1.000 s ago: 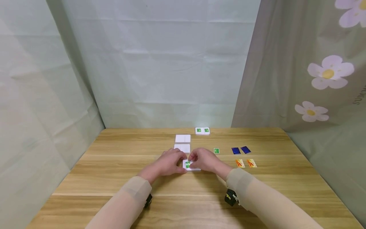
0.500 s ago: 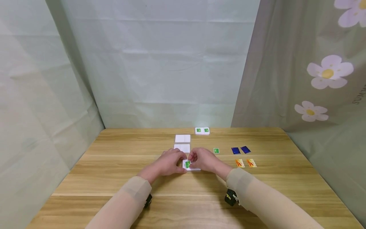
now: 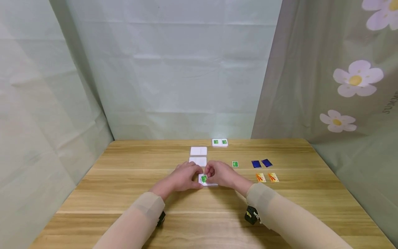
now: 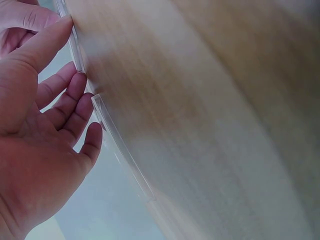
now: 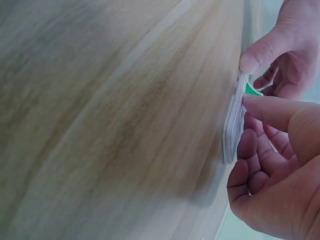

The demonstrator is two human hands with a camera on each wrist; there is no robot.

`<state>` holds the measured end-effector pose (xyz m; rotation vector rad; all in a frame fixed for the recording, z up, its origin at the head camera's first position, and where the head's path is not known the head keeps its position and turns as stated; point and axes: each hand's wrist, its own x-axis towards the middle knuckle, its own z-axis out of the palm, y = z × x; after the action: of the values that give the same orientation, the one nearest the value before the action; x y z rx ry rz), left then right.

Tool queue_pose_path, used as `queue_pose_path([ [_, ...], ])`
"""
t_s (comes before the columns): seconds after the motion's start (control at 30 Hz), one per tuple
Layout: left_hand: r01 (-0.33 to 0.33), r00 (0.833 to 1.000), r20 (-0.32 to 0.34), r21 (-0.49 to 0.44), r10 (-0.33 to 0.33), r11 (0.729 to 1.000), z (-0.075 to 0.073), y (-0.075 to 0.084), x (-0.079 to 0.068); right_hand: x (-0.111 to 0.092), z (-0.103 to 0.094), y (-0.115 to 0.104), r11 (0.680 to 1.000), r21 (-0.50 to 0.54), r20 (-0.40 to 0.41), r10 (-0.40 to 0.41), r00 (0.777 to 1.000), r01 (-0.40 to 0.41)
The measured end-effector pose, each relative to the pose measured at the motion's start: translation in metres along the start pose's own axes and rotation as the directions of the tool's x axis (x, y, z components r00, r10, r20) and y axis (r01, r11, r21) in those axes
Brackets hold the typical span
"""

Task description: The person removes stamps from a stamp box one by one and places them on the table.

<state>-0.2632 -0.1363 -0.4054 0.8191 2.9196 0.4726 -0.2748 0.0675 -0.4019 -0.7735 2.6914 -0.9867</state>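
Observation:
In the head view, a thin white rectangular case (image 3: 212, 184) lies on the table between both hands. My left hand (image 3: 185, 176) holds its left end, thumb at the near edge and fingers at the far edge. A small green square sticker (image 3: 204, 178) sits slightly tilted over the left half of the case. My right hand (image 3: 221, 173) pinches the sticker's right side between thumb and forefinger, its other fingers curled. From the right wrist, the case's layered clear edge (image 5: 231, 125) shows, with a corner of the green sticker (image 5: 253, 90) raised beside the thumb.
Two blank white cases (image 3: 198, 151) lie behind the left hand. Farther back is a white case with two green squares (image 3: 220, 143). To the right lie a loose green sticker (image 3: 235, 164), two dark blue stickers (image 3: 256, 164) and two orange-yellow stickers (image 3: 261, 177) on the wooden table (image 3: 124, 193).

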Motion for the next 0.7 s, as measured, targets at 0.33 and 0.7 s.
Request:
queue_pose_path([
  [0.33,0.009,1.0,0.007,0.005,-0.009,1.0,0.0,0.001,0.0,-0.005,-0.004,0.002,0.999,0.027,-0.005,0.023,1.0,-0.023],
  [0.7,0.0,1.0,0.003,0.008,0.0,1.0,0.0,-0.001,0.001,-0.011,-0.028,0.017,0.99,0.091,-0.069,0.114,0.991,-0.108],
])
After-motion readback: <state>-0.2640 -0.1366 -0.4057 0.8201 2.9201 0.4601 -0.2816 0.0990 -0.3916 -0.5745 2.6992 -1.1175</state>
